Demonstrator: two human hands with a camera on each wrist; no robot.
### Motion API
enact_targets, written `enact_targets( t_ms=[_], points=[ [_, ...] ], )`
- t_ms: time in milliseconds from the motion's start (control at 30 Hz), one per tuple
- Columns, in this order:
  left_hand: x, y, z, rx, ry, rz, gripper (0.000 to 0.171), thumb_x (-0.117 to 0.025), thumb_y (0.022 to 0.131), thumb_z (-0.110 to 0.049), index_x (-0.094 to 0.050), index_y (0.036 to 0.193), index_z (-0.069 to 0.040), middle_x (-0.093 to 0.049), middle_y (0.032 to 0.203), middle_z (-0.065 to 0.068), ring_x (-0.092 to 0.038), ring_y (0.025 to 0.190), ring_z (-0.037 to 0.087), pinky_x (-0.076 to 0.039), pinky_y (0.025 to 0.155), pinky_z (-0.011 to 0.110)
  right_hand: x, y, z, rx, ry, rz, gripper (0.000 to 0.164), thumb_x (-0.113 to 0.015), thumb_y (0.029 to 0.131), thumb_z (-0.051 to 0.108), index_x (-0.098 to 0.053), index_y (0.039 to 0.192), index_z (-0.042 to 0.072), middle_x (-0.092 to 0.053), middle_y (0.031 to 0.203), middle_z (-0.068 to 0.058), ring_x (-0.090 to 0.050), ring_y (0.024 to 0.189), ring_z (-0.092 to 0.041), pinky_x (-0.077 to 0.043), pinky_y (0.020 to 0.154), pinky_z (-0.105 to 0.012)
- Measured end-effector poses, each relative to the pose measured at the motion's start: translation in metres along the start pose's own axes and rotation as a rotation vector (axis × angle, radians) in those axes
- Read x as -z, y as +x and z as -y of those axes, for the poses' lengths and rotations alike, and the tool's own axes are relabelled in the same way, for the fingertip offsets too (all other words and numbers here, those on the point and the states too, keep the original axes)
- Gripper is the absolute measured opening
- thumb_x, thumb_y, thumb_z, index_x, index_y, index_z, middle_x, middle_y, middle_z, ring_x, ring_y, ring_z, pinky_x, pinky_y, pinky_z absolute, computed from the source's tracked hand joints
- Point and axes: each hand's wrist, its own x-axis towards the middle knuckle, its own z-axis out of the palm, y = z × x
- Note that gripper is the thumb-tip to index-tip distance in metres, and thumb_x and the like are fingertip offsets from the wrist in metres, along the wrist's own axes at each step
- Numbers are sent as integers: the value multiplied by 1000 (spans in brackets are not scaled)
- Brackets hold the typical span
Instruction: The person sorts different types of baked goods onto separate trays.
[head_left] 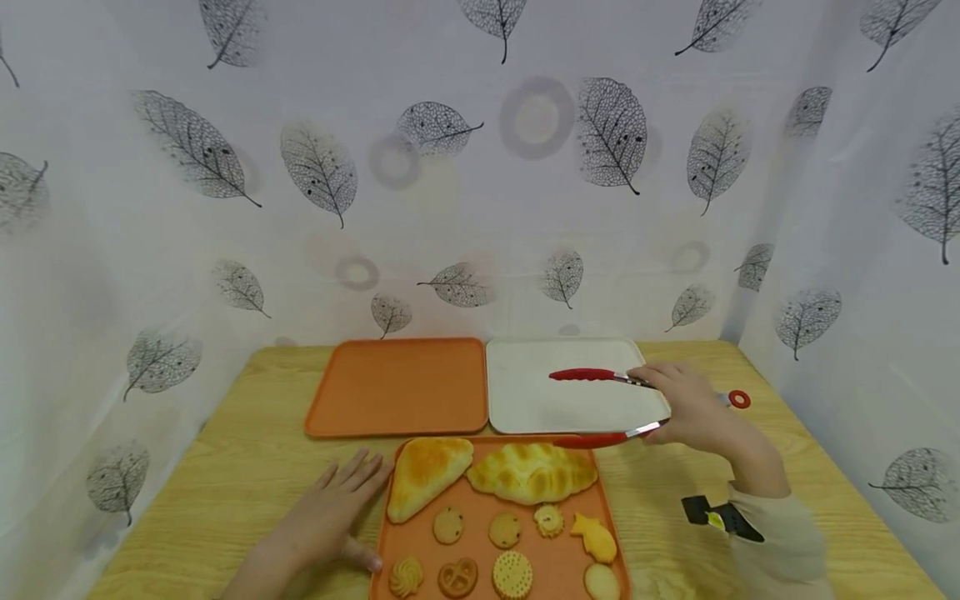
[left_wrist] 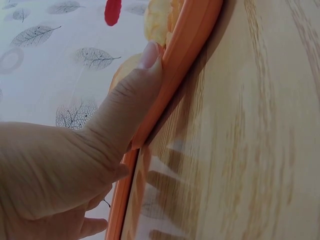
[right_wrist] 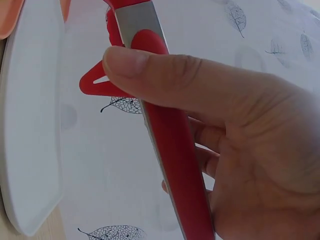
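Observation:
My right hand (head_left: 693,412) grips red-handled metal tongs (right_wrist: 177,165), the thumb laid along one arm. Their red tips (head_left: 588,375) are spread apart, one over the white tray and the other by the far right edge of the near orange tray (head_left: 477,543). My left hand (head_left: 322,517) lies at that tray's left side with fingers extended, and its thumb (left_wrist: 127,95) touches the rim. On the tray lie a triangular bread (head_left: 430,475), a long ridged bread (head_left: 532,473), a pretzel cookie (head_left: 457,577), a fish-shaped cookie (head_left: 595,537) and several round cookies.
A second orange tray (head_left: 405,387) with nothing on it sits at the back left, beside the white tray (head_left: 525,400). All stand on a wooden table (head_left: 247,442). Leaf-patterned curtains (head_left: 450,208) enclose the back and sides.

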Motion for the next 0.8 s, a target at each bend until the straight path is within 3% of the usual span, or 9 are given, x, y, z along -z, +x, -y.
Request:
enact_targets(
  t_ms=[133, 433, 800],
  points=[
    [-1, 0, 0, 5, -3, 1, 124, -60, 58, -81, -30, 153, -7, -27, 159, 19, -19, 148, 42, -19, 115, 68, -3, 1, 7, 47, 14, 54, 79, -94, 57, 22, -59, 126, 7, -61, 125, -17, -49, 116, -42, -40, 91, -64],
    [-2, 0, 1, 3, 2, -7, 124, -60, 58, -81, -31, 152, -6, -28, 158, 21, -20, 148, 43, -20, 114, 69, -9, 2, 20, 70, 10, 182, 73, -93, 57, 18, -61, 123, 10, -63, 122, -7, -51, 113, -37, -42, 89, -60],
    [-1, 1, 1, 20, -31, 21, 125, -61, 58, -80, -27, 154, -8, -24, 160, 20, -17, 149, 42, -19, 115, 68, -19, 4, 27, 16, -23, 264, 72, -93, 57, 14, -61, 121, 11, -62, 120, -3, -49, 114, -34, -43, 87, -56]
  ],
)
